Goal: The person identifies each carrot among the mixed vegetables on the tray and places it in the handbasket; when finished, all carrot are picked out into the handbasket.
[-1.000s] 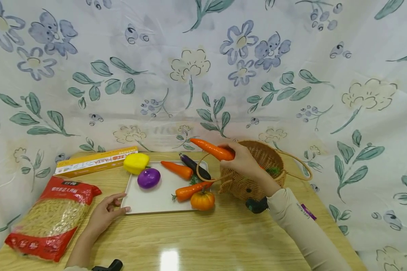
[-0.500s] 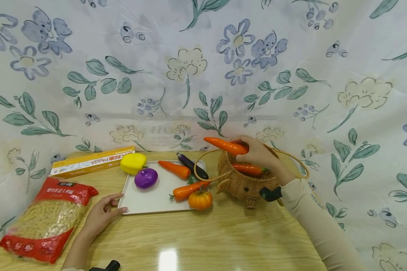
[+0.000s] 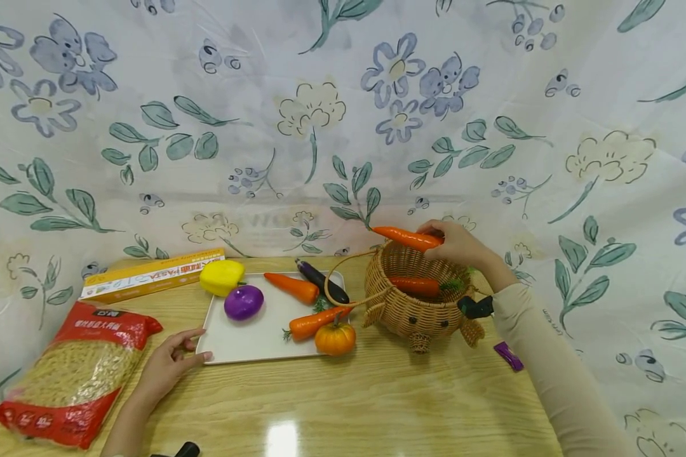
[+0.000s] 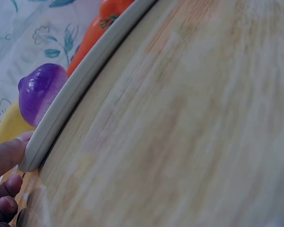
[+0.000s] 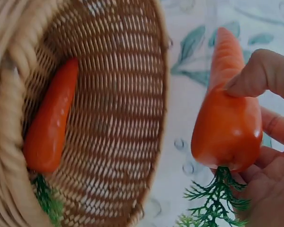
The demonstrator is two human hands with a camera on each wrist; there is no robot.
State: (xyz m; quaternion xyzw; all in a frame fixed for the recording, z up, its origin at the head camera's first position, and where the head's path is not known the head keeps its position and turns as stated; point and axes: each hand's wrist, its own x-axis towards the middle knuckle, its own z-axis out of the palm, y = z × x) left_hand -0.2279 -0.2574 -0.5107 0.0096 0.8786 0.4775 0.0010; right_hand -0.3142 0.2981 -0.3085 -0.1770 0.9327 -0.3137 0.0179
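Observation:
My right hand point(image 3: 454, 241) pinches a carrot point(image 3: 408, 238) above the back of the wicker basket point(image 3: 414, 315). In the right wrist view the thumb lies across the carrot's thick end point(image 5: 227, 137), fingers behind it, green leaves hanging down. Another carrot point(image 3: 416, 286) lies inside the basket. At the near left corner of the white tray point(image 3: 234, 346), my left hand point(image 3: 168, 365) holds the rim between thumb and fingers. On the tray are a carrot point(image 3: 291, 287), a second carrot point(image 3: 311, 325), an eggplant point(image 3: 322, 282), a purple onion-like vegetable point(image 3: 244, 303) and a yellow vegetable point(image 3: 221, 278).
A small pumpkin point(image 3: 335, 339) sits at the tray's near right corner. Left of the tray lie a red pasta bag point(image 3: 74, 374) and a pasta box point(image 3: 154, 276). The basket's loop handle point(image 3: 328, 279) overhangs the tray. A purple packet point(image 3: 509, 356) lies right of the basket.
My right hand has carried the carrot rightward, from over the basket's left side to its back rim. The basket's front and the carrot inside now show more. My left hand stays at the tray.

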